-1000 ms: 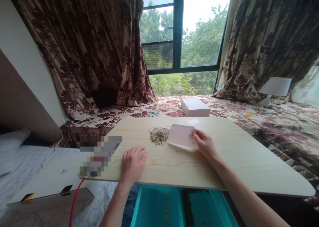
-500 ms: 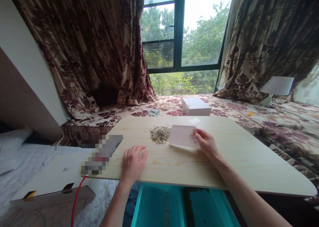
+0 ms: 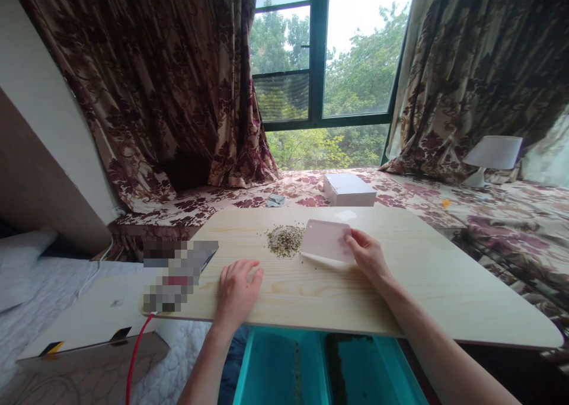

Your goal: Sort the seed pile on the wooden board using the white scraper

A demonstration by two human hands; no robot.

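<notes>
A translucent white plastic scraper (image 3: 326, 240), a flat card with a small hole in one corner, is pinched at its right edge by my right hand (image 3: 365, 252). It is held tilted over the table, its left edge beside a pile of small greenish and pale seeds or beans (image 3: 285, 241). A few stray grains lie near its lower edge. My left hand (image 3: 240, 283) rests palm down on the tabletop (image 3: 311, 298), left of and nearer than the pile, with fingers spread a little and nothing in them.
Below the table's near edge sits a teal bin (image 3: 284, 366) with two compartments, dark material in the right one. A blurred-out device (image 3: 178, 277) with a red cable (image 3: 137, 351) lies at the table's left. Behind stand a white box (image 3: 349, 190) and a lamp (image 3: 494, 153).
The scraper has tilted slightly in my right hand, its top edge higher. My left hand and the pile look the same.
</notes>
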